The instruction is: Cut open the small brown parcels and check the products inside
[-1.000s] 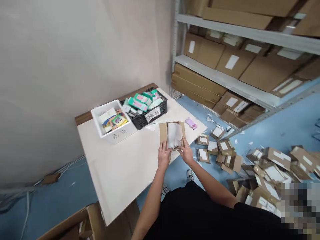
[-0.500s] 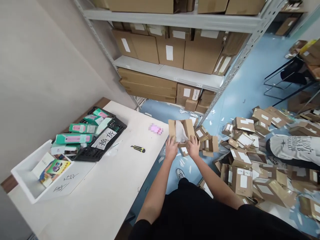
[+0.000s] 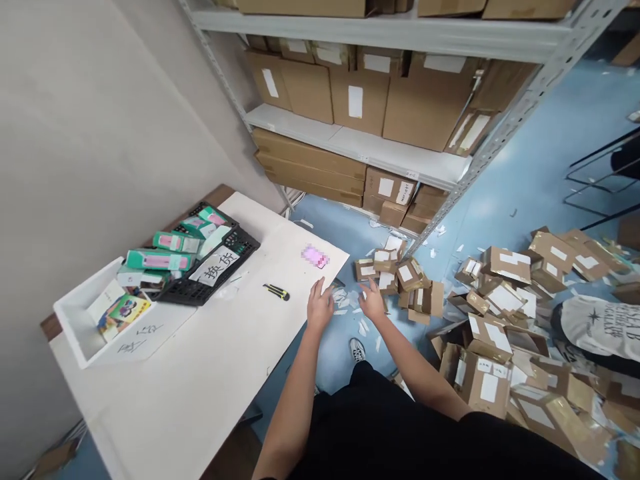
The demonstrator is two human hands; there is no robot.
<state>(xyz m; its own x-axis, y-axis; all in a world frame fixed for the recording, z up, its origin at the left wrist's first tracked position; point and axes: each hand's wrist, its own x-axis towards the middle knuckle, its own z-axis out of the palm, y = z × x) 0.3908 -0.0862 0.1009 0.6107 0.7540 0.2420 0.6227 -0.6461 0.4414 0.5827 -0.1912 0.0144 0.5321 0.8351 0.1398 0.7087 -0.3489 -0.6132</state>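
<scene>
My left hand (image 3: 320, 305) hovers at the right edge of the white table (image 3: 240, 360), fingers apart and holding nothing. Beyond its fingertips, near the table's far corner, lies a small pink item (image 3: 314, 256), pixelated so its kind is unclear. My right hand (image 3: 372, 300) hangs over the floor beside the table, open, fingers spread. Past it are small cardboard boxes (image 3: 367, 270) on the floor. A yellow-and-black box cutter (image 3: 276, 291) rests on the tabletop, left of my left hand and apart from it.
A black basket (image 3: 200, 288) of green-and-pink packages and a white bin (image 3: 75, 340) with a colourful booklet stand by the wall. Metal shelving (image 3: 420, 157) holds cartons ahead. Opened boxes (image 3: 490, 333) pile up on the right, near another person's printed shirt (image 3: 605, 327).
Both hands have let go of the open cardboard box with white lining. It is no longer between them. My left hand has shifted left towards the table, and the view has moved slightly.
</scene>
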